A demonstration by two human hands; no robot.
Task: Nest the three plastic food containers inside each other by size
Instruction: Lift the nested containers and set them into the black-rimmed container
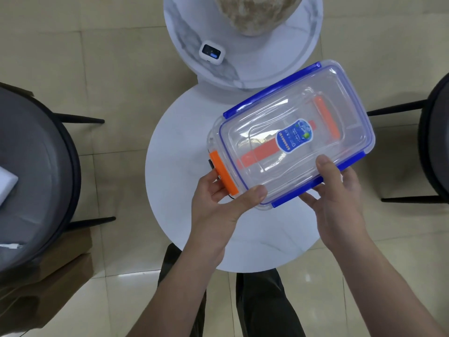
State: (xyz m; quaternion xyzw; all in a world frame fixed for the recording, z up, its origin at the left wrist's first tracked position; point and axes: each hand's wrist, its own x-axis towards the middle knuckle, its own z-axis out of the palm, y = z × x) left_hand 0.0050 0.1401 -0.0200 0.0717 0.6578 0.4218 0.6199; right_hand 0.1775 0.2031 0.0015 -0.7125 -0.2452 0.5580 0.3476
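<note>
A large clear plastic container [335,93] with blue clips and a blue-rimmed lid is held tilted above the round white table [184,234]. A blue label sticks to its lid. Through the clear walls a smaller container with orange clips [257,154] shows inside; one orange clip [222,172] pokes out at the near-left end. I cannot tell whether a third container sits within. My left hand [223,203] grips the near-left corner, thumb on the lid. My right hand [337,190] grips the near long side, thumb on the lid.
A higher marble round table [298,52] stands behind, carrying a small white device [211,52] and a stone-like bowl [257,13]. Dark chairs flank left [36,171] and right [435,142]. Cardboard boxes [53,276] lie on the tiled floor at the left.
</note>
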